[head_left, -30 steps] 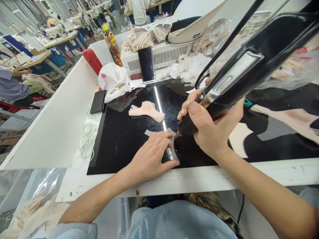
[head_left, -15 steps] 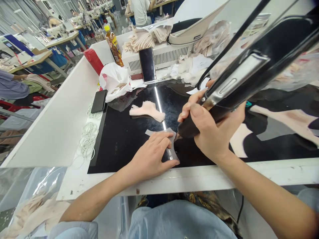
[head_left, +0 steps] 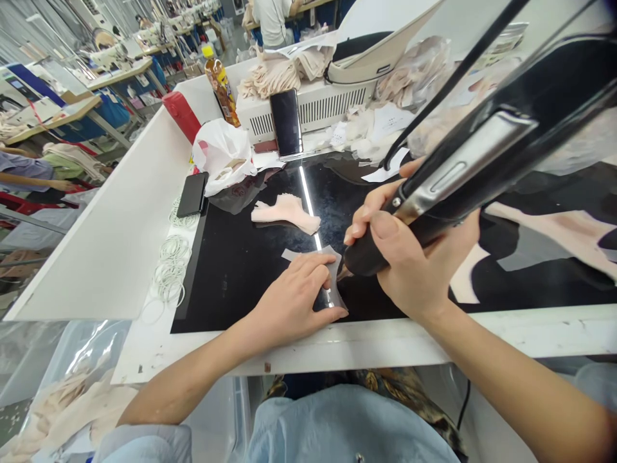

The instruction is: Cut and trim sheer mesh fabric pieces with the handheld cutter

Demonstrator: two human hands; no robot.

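My left hand [head_left: 301,283] lies palm down on a translucent curved sheet [head_left: 334,258], fingers extended and thumb apart, pressing it on the glossy black tabletop [head_left: 226,276]. My right hand [head_left: 414,257] is wrapped round a long black hand tool [head_left: 482,151] with a silver lever along its side. The tool tilts up to the right, its rounded lower end just right of the sheet; whether it touches the sheet I cannot tell. Behind my left hand rests a pale pink fabric piece [head_left: 285,211]. Another pale piece [head_left: 468,276] lies partly hidden behind my right hand.
White elastic rings [head_left: 169,260] and a black phone [head_left: 191,195] line the left edge. A second phone [head_left: 286,122] leans against a vented white box [head_left: 332,103]. A plastic bag [head_left: 224,154] and a drink bottle [head_left: 222,87] stand behind. More fabric [head_left: 554,231] lies right.
My right hand and the black tool have shifted slightly down and to the right. My left hand stays on the translucent sheet.
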